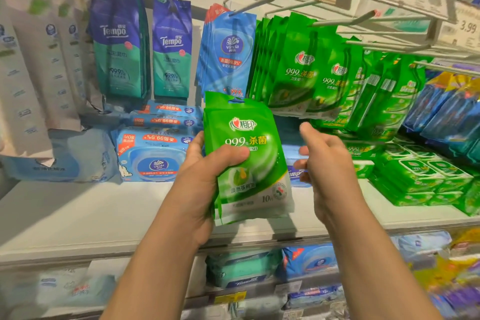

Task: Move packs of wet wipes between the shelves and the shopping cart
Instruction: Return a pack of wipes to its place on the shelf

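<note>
left hand [205,176] gripping green packs [249,163], count unclear

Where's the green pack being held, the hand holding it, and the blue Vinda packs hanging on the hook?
green pack [249,161], head view, front face.
left hand [205,163], head view, back of hand.
blue Vinda packs [230,52], head view, front pack's logo.

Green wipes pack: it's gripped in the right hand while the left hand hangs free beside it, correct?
Not quite. The head view shows the left hand gripping the green wipes pack, thumb across its front, while the right hand is free beside it, holding nothing.
</note>
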### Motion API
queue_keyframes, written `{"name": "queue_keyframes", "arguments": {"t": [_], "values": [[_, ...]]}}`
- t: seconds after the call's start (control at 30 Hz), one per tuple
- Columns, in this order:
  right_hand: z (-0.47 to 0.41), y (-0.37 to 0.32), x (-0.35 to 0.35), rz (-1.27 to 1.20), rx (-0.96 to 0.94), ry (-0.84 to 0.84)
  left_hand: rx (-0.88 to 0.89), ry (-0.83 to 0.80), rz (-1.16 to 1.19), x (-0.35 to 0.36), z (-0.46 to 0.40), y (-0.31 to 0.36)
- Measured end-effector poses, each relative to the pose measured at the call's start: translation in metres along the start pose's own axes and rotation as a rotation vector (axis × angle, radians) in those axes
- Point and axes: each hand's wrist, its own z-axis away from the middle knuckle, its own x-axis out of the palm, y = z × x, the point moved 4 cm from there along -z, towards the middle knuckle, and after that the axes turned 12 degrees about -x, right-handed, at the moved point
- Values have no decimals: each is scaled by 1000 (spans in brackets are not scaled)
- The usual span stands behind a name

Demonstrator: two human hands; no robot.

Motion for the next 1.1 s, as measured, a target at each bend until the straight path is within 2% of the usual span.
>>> {"name": "queue_keyframes", "arguments": {"t": [0.1, 0.17, 0.27, 0.4, 0.6, 0.73, 0.87, 1.1], "values": [[26, 0, 11, 4, 30, -329, 26, 9, -22, 3, -1, -2], [34, -2, 13, 23, -18, -431, 44, 23, -56, 6, 1, -3], [39, -8, 11, 43, -98, -402, 69, 47, -84, 9, 4, -3], [45, -10, 11, 37, -110, -401, 101, 80, -85, 16, 9, -1], [44, -17, 0, 61, -165, -164, 93, 133, -126, 14, 9, 0], [45, -28, -12, 36, -277, -9, 115, 125, -176, 14, 7, 3], [45, -50, -20, 3, -425, 86, 101, 134, -153, 13, 5, 6], [31, -67, -25, -107, -549, 207, 49, 159, -56, 16, 4, 10]]}}
